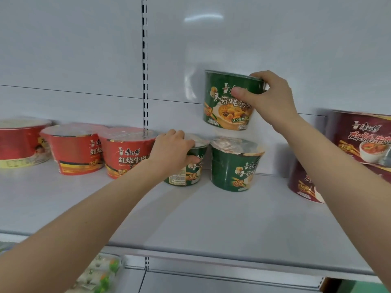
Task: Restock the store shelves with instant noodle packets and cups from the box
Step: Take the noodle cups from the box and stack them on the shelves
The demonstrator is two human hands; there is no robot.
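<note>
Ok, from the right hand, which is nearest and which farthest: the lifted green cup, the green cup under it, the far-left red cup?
1. Lifted green cup, gripped by the right hand.
2. Standing green cup, just below on the shelf.
3. Far-left red cup, at the shelf's left end.

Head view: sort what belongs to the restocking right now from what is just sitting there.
In play: raised green cup in the right hand; shelved green cup under the left hand; third green cup beside it; shelf.
Just there: red cups; maroon cups; wrapped packs at bottom left.
</note>
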